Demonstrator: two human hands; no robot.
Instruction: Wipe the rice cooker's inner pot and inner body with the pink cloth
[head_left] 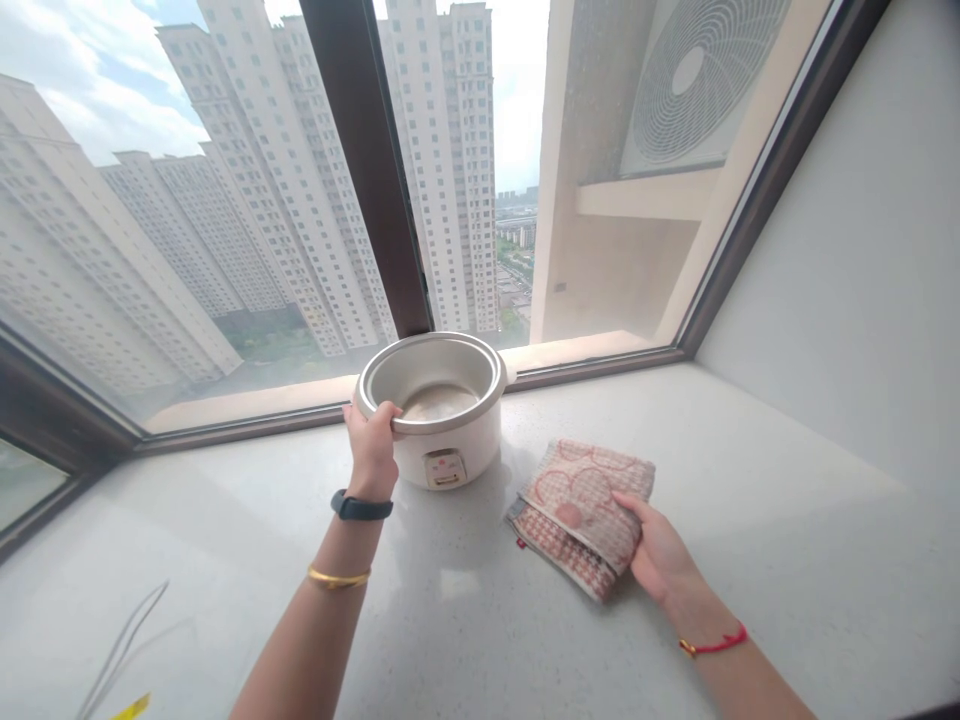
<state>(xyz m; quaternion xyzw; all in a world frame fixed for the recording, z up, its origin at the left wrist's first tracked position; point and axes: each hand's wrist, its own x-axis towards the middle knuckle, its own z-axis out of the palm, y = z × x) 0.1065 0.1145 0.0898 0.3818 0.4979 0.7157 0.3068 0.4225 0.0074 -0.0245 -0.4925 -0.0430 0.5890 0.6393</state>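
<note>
A white rice cooker body [405,455] without a lid stands upright on the pale windowsill, its inside bare metal with a stained bottom. My left hand [373,445] grips its near left rim, thumb over the edge and fingers down the outer side. A folded pink-and-white patterned towel [574,500] is in my right hand [660,550], thumb on top and the other fingers hidden beneath. The towel is to the right of the cooker, apart from it, close above or on the sill.
The pale stone windowsill [480,640] runs up to dark window frames [367,150]. A white wall [862,270] bounds the right side. A thin pale cord [124,640] and a yellow piece [133,708] lie at the lower left. An outdoor fan unit [688,72] shows behind the glass.
</note>
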